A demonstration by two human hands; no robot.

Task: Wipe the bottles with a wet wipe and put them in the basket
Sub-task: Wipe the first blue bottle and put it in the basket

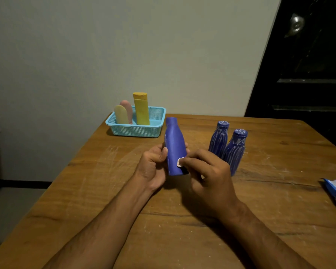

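The wiping step is in hand: the left hand point(153, 166) grips a plain blue bottle point(175, 146) above the table point(85, 191), neck tilted away toward the basket, its fingers curled round the far side and the thumb laid against the near side. The right hand point(208, 171) presses a small white wad — the wet wipe point(180, 162), most of it hidden — against the lower body of the bottle, its fingers bunched and pinching the wipe rather than spread. This bottle's surface looks clean, so the wiping seems close to done, though its far side cannot be seen. Two more blue bottles point(228, 146) stand upright just to the right, touching or nearly so, both streaked with white and apparently unwiped. The light-blue basket point(136, 131) sits at the far edge of the table, near the held bottle's cap, and already holds a yellow bottle point(142, 110), a pink one point(127, 110) and a cream one point(120, 115). The next move likely calls for a last pass over the base, then a short carry forward and left — standing the bottle in the free right part of the basket.
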